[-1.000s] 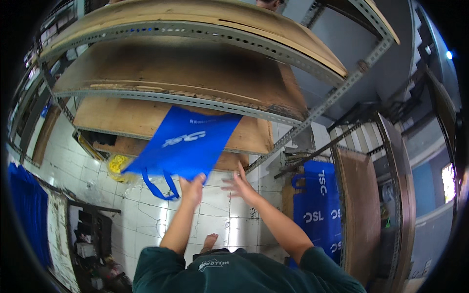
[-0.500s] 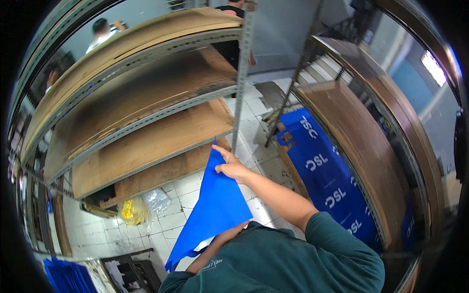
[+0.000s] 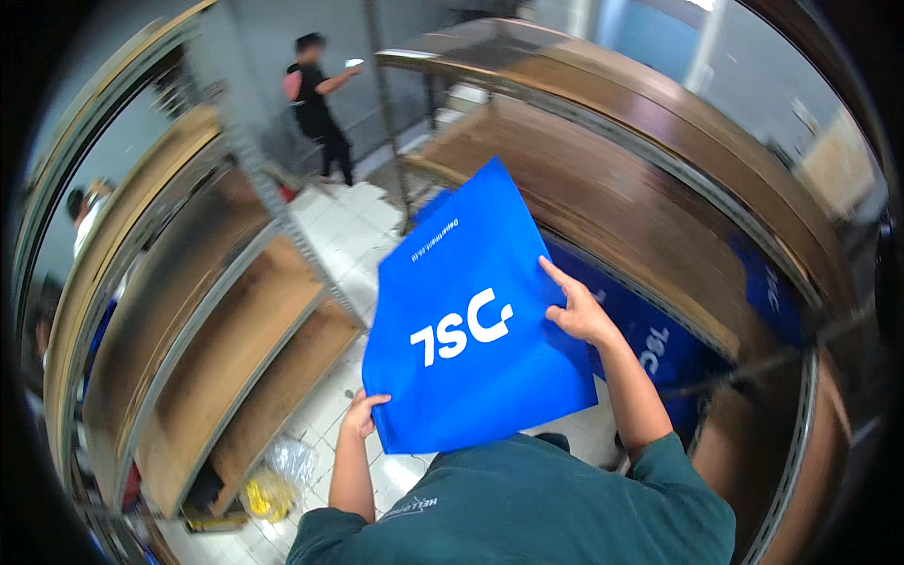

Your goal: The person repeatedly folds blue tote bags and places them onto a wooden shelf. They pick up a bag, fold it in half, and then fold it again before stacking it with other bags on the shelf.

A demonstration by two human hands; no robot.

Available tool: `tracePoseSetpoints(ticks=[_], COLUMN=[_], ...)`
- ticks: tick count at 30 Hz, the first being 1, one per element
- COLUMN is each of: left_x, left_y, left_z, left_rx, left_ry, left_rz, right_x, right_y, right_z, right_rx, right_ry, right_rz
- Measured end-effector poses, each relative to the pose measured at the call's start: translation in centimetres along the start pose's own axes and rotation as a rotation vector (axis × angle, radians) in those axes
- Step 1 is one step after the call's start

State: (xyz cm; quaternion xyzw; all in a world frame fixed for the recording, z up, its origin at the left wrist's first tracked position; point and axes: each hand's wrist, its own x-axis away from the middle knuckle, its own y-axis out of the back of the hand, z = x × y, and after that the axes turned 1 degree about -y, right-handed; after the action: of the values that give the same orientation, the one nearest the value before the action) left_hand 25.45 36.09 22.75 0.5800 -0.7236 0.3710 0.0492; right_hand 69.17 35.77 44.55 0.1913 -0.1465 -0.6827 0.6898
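A flat blue fabric bag (image 3: 433, 273) with white printing is stretched out in front of me, its printed face toward me. My left hand (image 3: 360, 412) is closed on its lower left edge, thumb lying over the front. On its right edge, higher up, my right hand (image 3: 581, 314) pinches the cloth with the index finger extended along the border. Most fingers of both hands are partly hidden behind the fabric or curled away. The bag hangs tilted, one corner pointing up and away from me.
Wooden shelves on a metal frame (image 3: 240, 320) stand at the left. A second wooden rack (image 3: 603, 160) runs along the right, with blue printed bags (image 3: 659, 344) on a lower level. Clear plastic with yellow contents (image 3: 268, 494) lies on the tiled floor. A person in black (image 3: 320, 108) stands further back.
My view has swung right toward the right-hand rack. The blue bag, edge-on and folded before, is now spread flat with its print showing, and my left hand has come into sight on it.
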Motion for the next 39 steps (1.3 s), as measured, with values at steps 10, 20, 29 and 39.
tracePoseSetpoints(ticks=[10, 20, 29, 39], left_x=[-14.2, -10.4, -31.1, -40.5], left_y=[-13.3, -18.7, -28.5, -52.9], left_z=[-13.7, -24.5, -19.9, -8.6], left_rx=[-0.643, -0.762, -1.212, -1.883], left_ry=[-0.242, -0.504, -0.256, -1.033], left_rz=[0.546, 0.836, 0.932, 1.016], right_x=[7.1, 9.8, 6.1, 2.2], right_y=[-2.0, -5.4, -3.5, 3.1], right_z=[-8.4, -3.2, -7.3, -6.3], right_rx=[0.33, 0.033, 0.262, 0.796], right_ry=[-0.112, -0.157, -0.584, -0.717], right_rz=[-0.599, -0.932, -1.243, -1.6])
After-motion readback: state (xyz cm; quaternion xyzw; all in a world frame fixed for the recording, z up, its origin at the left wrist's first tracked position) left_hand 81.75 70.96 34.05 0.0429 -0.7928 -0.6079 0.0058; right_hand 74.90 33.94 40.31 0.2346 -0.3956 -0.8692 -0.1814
